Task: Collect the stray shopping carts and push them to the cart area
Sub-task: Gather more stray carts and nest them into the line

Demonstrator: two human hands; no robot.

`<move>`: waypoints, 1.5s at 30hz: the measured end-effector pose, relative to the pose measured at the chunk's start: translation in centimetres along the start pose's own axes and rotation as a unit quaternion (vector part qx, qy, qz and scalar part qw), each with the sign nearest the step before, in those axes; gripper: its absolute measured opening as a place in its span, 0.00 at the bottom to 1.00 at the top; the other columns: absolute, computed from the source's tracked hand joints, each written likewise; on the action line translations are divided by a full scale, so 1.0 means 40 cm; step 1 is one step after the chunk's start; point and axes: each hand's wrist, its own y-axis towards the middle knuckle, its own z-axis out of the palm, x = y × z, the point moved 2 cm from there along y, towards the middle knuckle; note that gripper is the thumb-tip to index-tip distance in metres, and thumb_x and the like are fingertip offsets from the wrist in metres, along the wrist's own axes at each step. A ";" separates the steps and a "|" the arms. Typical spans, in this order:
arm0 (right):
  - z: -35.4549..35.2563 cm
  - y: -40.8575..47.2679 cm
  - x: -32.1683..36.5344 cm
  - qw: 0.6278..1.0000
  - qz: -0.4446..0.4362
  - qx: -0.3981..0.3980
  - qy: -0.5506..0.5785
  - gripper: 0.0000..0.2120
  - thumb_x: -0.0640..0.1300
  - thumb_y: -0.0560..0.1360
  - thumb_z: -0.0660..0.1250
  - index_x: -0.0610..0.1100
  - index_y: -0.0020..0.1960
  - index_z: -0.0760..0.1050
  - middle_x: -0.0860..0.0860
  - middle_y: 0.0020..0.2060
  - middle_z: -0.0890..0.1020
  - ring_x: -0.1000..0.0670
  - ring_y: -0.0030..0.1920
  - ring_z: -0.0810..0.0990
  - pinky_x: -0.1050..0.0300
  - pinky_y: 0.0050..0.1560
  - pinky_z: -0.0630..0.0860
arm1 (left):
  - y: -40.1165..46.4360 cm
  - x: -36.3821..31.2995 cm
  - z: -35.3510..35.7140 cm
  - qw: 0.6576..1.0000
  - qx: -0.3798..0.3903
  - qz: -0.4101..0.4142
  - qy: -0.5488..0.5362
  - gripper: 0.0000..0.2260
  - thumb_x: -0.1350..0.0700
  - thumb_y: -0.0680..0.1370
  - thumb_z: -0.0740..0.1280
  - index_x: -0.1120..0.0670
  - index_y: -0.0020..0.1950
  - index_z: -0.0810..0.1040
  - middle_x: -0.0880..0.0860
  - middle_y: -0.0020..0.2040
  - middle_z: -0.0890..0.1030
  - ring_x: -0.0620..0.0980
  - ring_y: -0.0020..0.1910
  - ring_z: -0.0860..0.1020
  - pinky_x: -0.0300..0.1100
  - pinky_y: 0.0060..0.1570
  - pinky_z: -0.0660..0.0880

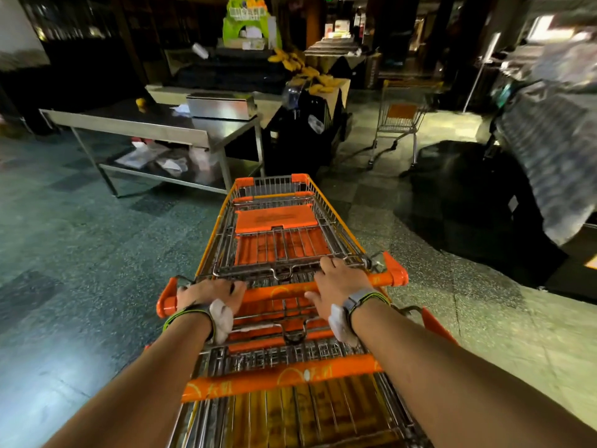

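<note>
Several orange-and-steel shopping carts are nested in a row straight in front of me. The front cart (277, 218) has an orange child-seat flap, and its orange handle bar (392, 274) runs across the middle. My left hand (210, 294) grips this handle near its left end. My right hand (340, 281) grips it near its right end, fingers curled over the bar. A nearer cart's handle (277, 378) lies under my forearms. One stray cart (399, 121) stands alone ahead to the right.
A steel work table (142, 126) with a lower shelf stands ahead on the left. A black-draped stand with bananas (310, 79) is straight ahead. A dark covered display (478, 195) blocks the right side. Speckled floor tiles (97, 247) stretch to the left.
</note>
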 end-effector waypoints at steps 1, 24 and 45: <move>0.004 -0.010 0.005 1.000 0.004 0.001 0.004 0.24 0.60 0.83 0.53 0.43 0.66 0.71 0.44 0.70 0.61 0.41 0.70 0.62 0.41 0.57 0.76 | 0.003 0.006 0.003 0.999 -0.021 -0.009 -0.025 0.12 0.51 0.79 0.60 0.44 0.61 0.73 0.52 0.58 0.79 0.56 0.55 0.77 0.56 0.57 0.68; 0.024 -0.005 0.042 0.993 0.078 0.001 0.093 0.37 0.74 0.76 0.38 0.47 0.59 0.72 0.54 0.36 0.72 0.49 0.41 0.77 0.51 0.46 0.78 | 0.096 0.038 -0.042 0.976 0.052 0.194 0.082 0.26 0.63 0.74 0.68 0.52 0.69 0.64 0.58 0.62 0.76 0.62 0.57 0.78 0.52 0.48 0.75; 0.044 0.126 -0.049 0.976 0.154 -0.028 0.152 0.35 0.72 0.77 0.37 0.49 0.49 0.73 0.51 0.39 0.79 0.51 0.40 0.79 0.50 0.47 0.80 | 0.326 -0.047 -0.116 0.967 0.045 0.235 0.087 0.21 0.64 0.77 0.59 0.51 0.69 0.72 0.52 0.42 0.73 0.50 0.36 0.70 0.50 0.45 0.67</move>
